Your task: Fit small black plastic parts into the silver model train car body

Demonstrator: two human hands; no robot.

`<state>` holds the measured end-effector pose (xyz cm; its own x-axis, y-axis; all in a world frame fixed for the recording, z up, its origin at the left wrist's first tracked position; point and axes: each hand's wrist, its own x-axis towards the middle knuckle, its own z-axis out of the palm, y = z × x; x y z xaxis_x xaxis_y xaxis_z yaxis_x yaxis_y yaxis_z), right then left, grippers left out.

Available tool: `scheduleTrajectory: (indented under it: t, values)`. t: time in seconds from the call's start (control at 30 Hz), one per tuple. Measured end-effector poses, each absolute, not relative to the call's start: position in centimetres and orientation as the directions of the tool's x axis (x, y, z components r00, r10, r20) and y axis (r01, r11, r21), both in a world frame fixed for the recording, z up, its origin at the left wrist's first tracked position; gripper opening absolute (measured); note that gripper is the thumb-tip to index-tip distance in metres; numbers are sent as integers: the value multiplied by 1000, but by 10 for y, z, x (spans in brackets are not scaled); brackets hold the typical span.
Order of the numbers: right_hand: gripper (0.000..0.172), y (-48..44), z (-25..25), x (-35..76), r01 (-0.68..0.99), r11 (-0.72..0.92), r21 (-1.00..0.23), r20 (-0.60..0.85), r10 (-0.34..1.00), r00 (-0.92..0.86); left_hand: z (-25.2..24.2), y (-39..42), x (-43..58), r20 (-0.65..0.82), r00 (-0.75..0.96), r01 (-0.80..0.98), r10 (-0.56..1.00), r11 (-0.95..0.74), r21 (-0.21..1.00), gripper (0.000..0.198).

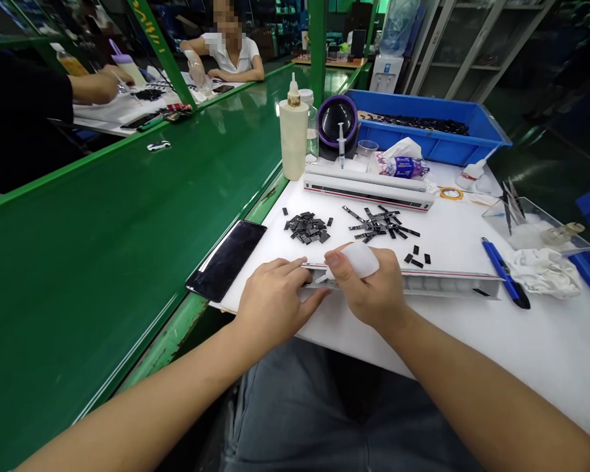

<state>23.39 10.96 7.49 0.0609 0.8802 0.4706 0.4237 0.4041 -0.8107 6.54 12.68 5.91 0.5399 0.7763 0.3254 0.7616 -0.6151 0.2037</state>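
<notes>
My right hand (377,292) is wrapped around a small white squeeze bottle (362,259). Its thin nozzle points left, at the inside of a long pale channel-shaped strip (442,286) lying along the near part of the white work surface. With its fingers over the top edge and the thumb at the near side, my left hand (275,298) grips the strip's left end. Some of its fingertips are hidden inside the channel. Just beyond the strip lie a pile of small black rectangular pieces (309,228), a heap of longer black strips (381,223) and several loose black pieces (416,250).
A phone (227,259) rests at the left edge, beside the green conveyor (128,236). Behind are more pale strips (368,190), a cream bottle (294,141) and a blue bin (430,141). A blue pen-like tool (505,272) and crumpled white cloth (543,272) lie right. Two people sit across.
</notes>
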Motion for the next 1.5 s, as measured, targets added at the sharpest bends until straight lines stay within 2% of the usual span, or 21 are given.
scheduleTrajectory:
  t: [0.63,1.13,1.5]
  values:
    - [38,111,72,231,505,480,-718,545,838,-22,50,128,65,386,532,758,754,-627,181,30]
    - [41,111,72,230,475,478,-739,527,849,-35,50,128,65,401,539,743,741,-642,189,28]
    - [43,113,75,230,466,506,-725,562,827,-23,49,129,64,430,547,743,718,-653,145,27]
